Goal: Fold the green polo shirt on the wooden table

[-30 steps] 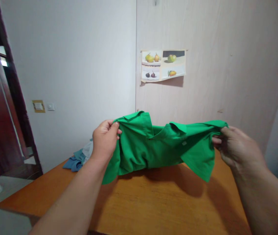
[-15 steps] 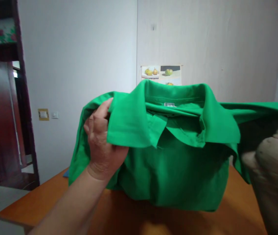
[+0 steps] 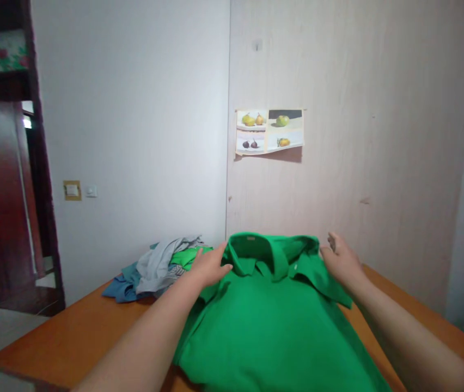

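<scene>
A green collared shirt [image 3: 268,321] spreads over the table toward me, its front up and its collar at the far end. My left hand [image 3: 209,265] is at the shoulder left of the collar, fingers closed on the cloth and the thumb showing. On the other side, my right hand [image 3: 340,260] pinches the shirt at the right shoulder, where the fabric is raised and bunched. A short sleeve hangs below my right hand. The shirt's lower end runs out of view at the bottom.
An orange-brown table [image 3: 72,332] lies under the shirt. A heap of crumpled clothes [image 3: 158,267], grey, blue and green, sits at the back left. Behind stands a wall with a fruit picture sheet [image 3: 270,130]. A dark red door [image 3: 5,207] is at far left.
The shirt has gone from being held up close before me to lying lower and farther out over the table. Both hands moved away and down with it, uncovering the clothes heap.
</scene>
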Motion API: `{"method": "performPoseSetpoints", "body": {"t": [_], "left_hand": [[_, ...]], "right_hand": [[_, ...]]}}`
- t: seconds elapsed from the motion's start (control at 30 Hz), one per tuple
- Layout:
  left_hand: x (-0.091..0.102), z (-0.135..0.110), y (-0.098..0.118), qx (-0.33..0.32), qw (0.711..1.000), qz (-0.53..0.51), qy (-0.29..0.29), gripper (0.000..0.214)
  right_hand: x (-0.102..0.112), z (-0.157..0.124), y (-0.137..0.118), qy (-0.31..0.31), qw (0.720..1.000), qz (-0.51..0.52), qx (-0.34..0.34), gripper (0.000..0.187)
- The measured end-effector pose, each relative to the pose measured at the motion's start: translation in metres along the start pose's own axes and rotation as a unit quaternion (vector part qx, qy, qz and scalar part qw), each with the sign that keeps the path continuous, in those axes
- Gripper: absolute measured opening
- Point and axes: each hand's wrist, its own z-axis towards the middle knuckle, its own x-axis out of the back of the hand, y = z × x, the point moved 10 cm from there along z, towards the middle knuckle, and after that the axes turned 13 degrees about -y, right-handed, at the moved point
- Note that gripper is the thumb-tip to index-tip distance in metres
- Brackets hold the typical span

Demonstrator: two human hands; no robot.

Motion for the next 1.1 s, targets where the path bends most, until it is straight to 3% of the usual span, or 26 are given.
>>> {"method": "performPoseSetpoints", "body": {"t": [0.1,0.2,0.37,0.57,0.67,0.73,0.83,0.9,0.97,1.1], "left_hand": [[-0.037,-0.014,-0.031,0.051,0.999,0.002,-0.019,0.051],[-0.059,-0.033,-0.054,0.093,0.995,0.004,-0.031,0.046],[-0.093,-0.056,-0.064,0.131,0.987,-0.014,-0.095,0.054],[-0.109,-0.059,-0.021,0.045,0.993,-0.046,-0.097,0.03],[-0.112,-0.057,0.02,-0.062,0.991,-0.064,-0.099,0.03],[-0.119,-0.057,0.047,-0.141,0.979,-0.074,-0.13,0.028],[-0.116,-0.055,0.06,-0.191,0.966,-0.112,-0.13,0.031],[-0.105,-0.048,0.047,-0.169,0.972,-0.139,-0.09,0.034],[-0.095,-0.041,0.022,-0.108,0.984,-0.134,-0.054,0.037],[-0.074,-0.03,-0.034,0.02,1.0,-0.023,0.002,0.034]], "right_hand": [[-0.051,-0.024,0.022,-0.119,0.989,-0.084,0.0,0.054],[-0.093,-0.057,0.032,-0.22,0.971,-0.097,0.012,0.053],[-0.143,-0.104,0.039,-0.332,0.937,-0.104,0.025,0.059],[-0.181,-0.127,0.062,-0.423,0.892,-0.156,0.032,0.068],[-0.189,-0.122,0.061,-0.427,0.888,-0.167,0.029,0.06],[-0.195,-0.119,0.054,-0.426,0.889,-0.166,0.034,0.055],[-0.203,-0.118,0.043,-0.413,0.893,-0.172,0.051,0.052],[-0.206,-0.118,0.043,-0.396,0.897,-0.185,0.06,0.052],[-0.207,-0.117,0.05,-0.376,0.904,-0.195,0.064,0.052],[-0.208,-0.113,0.074,-0.349,0.916,-0.184,0.072,0.053]]}}
